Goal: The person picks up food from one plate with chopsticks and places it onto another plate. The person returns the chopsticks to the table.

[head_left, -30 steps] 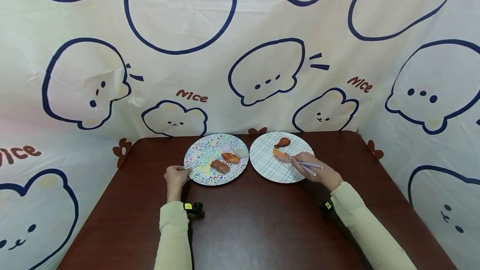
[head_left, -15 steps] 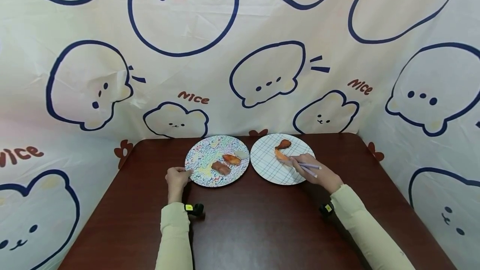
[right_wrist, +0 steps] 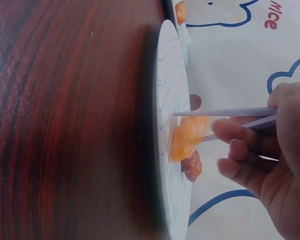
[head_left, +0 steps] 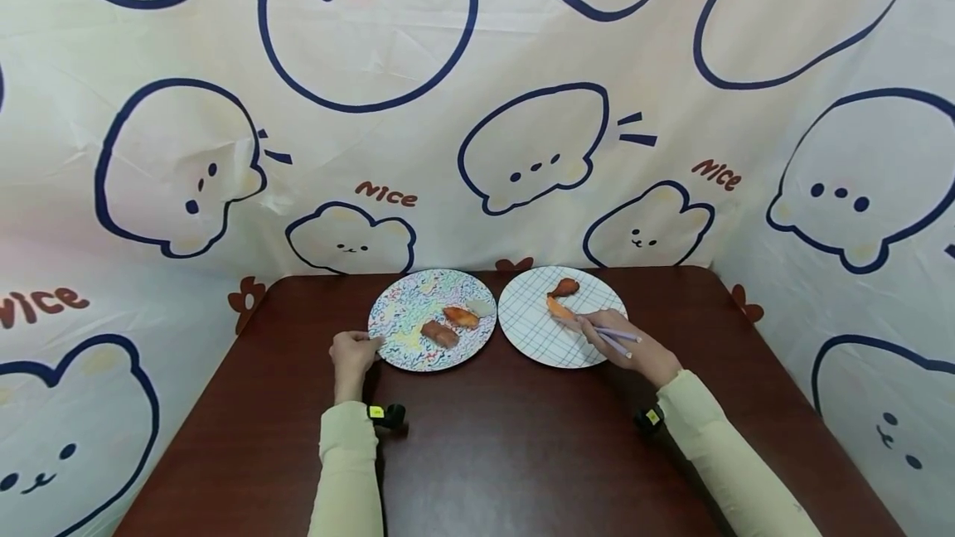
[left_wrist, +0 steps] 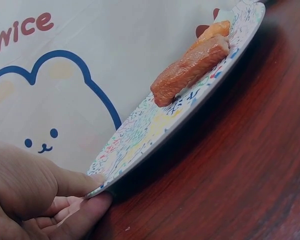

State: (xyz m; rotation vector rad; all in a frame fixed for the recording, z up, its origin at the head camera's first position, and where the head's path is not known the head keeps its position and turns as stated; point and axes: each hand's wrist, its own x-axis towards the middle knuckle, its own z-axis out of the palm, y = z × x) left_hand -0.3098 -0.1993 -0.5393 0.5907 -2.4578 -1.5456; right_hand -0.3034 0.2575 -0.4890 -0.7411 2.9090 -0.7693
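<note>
My left hand (head_left: 352,355) pinches the near left rim of a colourfully speckled plate (left_wrist: 140,132), thumb and fingers on either side of the edge. On that plate lie a brown piece of meat (left_wrist: 190,72), a golden-brown piece (head_left: 461,317) and a pale translucent piece (head_left: 480,306). My right hand (head_left: 630,346) holds a pair of light purple chopsticks (right_wrist: 235,112) over a white plate with grid lines (head_left: 530,342). Their tips are at a glossy orange food piece (right_wrist: 187,137), one stick partly hidden behind it. A small drumstick (head_left: 564,287) lies just beyond that piece.
The two plates stand side by side, almost touching, at the back of a dark brown wooden table (head_left: 485,446). Right behind them hangs a pale cloth (head_left: 418,147) with blue bear outlines, which also runs along both sides.
The whole head view has shifted slightly. The chopstick tips and the orange piece have moved a little on the grid plate; the left hand keeps its hold on the speckled rim.
</note>
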